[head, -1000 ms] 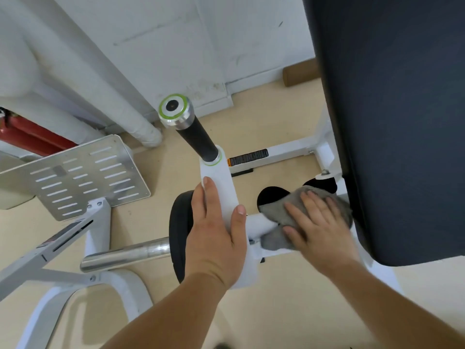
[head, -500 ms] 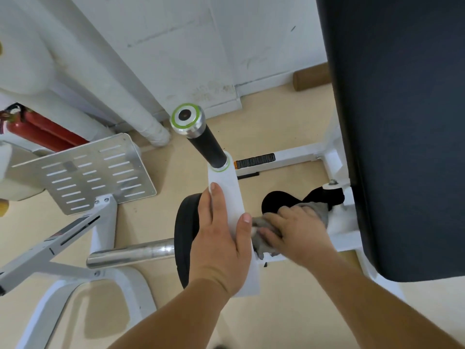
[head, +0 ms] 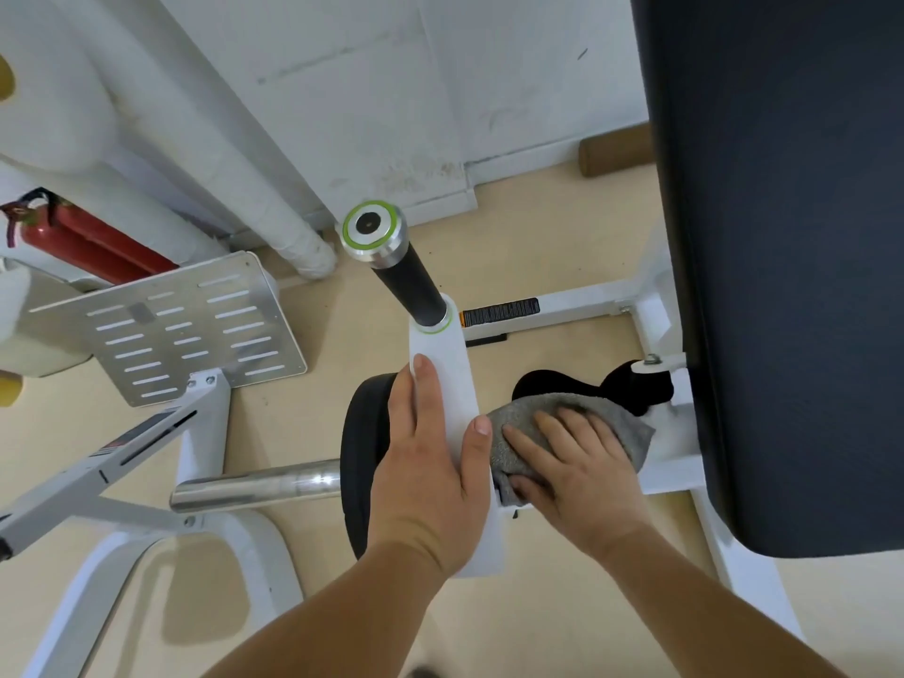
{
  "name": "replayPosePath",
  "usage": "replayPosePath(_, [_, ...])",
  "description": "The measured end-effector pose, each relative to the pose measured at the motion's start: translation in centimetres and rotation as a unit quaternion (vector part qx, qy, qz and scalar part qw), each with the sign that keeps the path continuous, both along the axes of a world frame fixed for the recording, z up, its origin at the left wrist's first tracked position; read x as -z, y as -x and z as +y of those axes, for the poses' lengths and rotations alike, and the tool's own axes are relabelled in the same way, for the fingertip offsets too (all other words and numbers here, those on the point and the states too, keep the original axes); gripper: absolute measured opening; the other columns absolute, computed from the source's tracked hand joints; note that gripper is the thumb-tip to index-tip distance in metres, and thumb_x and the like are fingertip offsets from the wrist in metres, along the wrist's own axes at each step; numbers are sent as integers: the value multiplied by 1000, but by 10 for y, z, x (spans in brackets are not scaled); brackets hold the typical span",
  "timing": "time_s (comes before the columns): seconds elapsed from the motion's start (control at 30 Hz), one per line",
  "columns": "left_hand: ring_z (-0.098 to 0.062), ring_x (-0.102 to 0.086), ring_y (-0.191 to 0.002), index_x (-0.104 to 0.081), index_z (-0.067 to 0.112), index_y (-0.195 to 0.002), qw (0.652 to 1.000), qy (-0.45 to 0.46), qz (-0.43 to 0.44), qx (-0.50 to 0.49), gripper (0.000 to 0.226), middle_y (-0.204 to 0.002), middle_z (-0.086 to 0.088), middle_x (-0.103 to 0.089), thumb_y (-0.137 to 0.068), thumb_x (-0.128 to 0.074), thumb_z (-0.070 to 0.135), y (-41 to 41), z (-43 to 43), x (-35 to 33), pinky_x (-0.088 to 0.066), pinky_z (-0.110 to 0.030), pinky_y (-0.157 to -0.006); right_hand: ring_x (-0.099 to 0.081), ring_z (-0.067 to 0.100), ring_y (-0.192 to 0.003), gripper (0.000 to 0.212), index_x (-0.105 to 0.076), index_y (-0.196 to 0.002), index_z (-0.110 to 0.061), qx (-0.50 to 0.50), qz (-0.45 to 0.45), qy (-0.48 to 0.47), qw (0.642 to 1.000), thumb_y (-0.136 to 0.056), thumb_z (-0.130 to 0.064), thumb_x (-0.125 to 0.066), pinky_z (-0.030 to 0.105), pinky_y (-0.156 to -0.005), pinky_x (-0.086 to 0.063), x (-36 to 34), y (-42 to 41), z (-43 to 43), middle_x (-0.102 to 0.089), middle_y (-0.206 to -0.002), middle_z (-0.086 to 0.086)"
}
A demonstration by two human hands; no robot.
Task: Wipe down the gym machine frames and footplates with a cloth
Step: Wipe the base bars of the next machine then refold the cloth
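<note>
A white frame arm of the gym machine runs up the middle and ends in a black grip with a silver, green-ringed cap. My left hand grips this arm, thumb on its right side. My right hand presses a grey cloth onto the white crossbar to the right of the arm, fingers spread over the cloth and thumb under its lower edge. A slotted metal footplate sits at the left on a white strut.
A big black pad fills the right side, close to my right hand. A black weight plate and a chrome bar lie left of the arm. A red fire extinguisher and white pipes stand against the wall.
My right hand, bunched on the cloth next to the arm half a second ago, has spread out and slid right along the crossbar. My left hand keeps its grip.
</note>
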State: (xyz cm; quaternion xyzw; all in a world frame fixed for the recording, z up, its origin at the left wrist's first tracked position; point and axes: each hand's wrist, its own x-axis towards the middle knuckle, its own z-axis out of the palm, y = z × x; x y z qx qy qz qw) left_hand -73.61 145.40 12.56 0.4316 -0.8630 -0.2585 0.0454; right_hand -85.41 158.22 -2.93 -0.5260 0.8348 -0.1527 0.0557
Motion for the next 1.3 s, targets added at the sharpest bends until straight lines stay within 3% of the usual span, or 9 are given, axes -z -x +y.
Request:
replayPosePath(0.2, [-3, -22, -139, 11, 37, -162, 1000, -10, 12, 0, 80, -165, 23, 10, -94, -22, 64, -1, -1, 3, -28, -18, -99, -59, 26, -70, 49, -63, -72, -29, 147, -13, -24, 989, -100, -56, -33, 36, -72, -45, -15, 32, -28, -55, -66, -7])
replayPosePath(0.4, [-9, -31, -142, 11, 35, -162, 1000, -15, 7, 2, 77, -166, 21, 9, -100, -28, 59, -1, -2, 3, -26, -16, -98, -55, 32, -125, 44, -65, -134, -31, 91, -26, 31, 995, -97, -51, -52, 46, -106, -41, -4, -13, 1, -62, -134, 1])
replayPosePath(0.5, [-9, -26, -143, 12, 35, -162, 1000, -26, 10, -1, 77, -167, 20, 11, -101, -29, 58, -2, -1, 3, -24, -16, -99, -53, 29, -136, 46, -63, -139, -30, 93, -16, 52, 994, -96, -41, -50, 44, -110, -38, -3, -20, 7, -59, -146, 0])
replayPosePath(0.67, [-19, -37, -142, 11, 33, -162, 1000, -22, 13, 2, 75, -167, 18, 7, -103, -30, 56, -4, -2, 6, -34, -24, -105, -63, 18, -127, 36, -74, -123, -16, 107, -60, 126, 984, -93, -18, -55, 32, -105, -51, -6, -47, 20, -68, -135, 1])
replayPosePath(0.73, [-22, -41, -139, 10, 32, -162, 1000, -23, 16, 10, 75, -166, 18, 6, -104, -29, 56, -4, -3, 6, -39, -30, -106, -74, 16, -100, 28, -76, -117, -19, 168, -119, 109, 973, -94, -18, -61, 14, -74, -55, -23, -61, 30, -77, -111, -3])
replayPosePath(0.8, [-24, -41, -139, 9, 30, -162, 999, -36, 24, 5, 75, -166, 18, 6, -104, -30, 55, -4, -3, 6, -41, -32, -105, -68, 17, -68, 22, -70, -119, -28, 270, -232, 74, 931, -104, -30, -53, 17, -53, -44, -43, -69, 39, -70, -79, -8])
replayPosePath(0.97, [-28, -46, -134, 10, 27, -162, 998, -46, 28, 15, 75, -167, 14, 6, -106, -30, 54, -5, -4, 5, -46, -38, -102, -59, 12, -51, 25, -62, -122, -55, 332, -375, 99, 860, -104, -43, -50, 30, -51, -51, -64, -79, 57, -63, -62, -8])
replayPosePath(1.13, [-18, -32, -147, 13, 33, -162, 993, -100, 50, 49, 70, -168, 21, 11, -107, -28, 51, -37, 4, 0, -35, -26, -100, -45, 7, -42, 18, -61, -95, -41, 345, -358, 64, 865, -105, -44, -46, 23, -43, -37, -99, -100, 65, -55, -53, -12])
replayPosePath(1.3, [-6, -42, -137, -15, 33, -162, 988, -148, 3, 43, 62, -158, 19, -30, -105, -25, 56, -141, 45, 16, -37, -24, -110, -66, 14, -59, 30, -61, -87, -34, 382, -378, 48, 842, -105, -51, -43, 31, -56, -55, -112, -114, 64, -68, -68, -1])
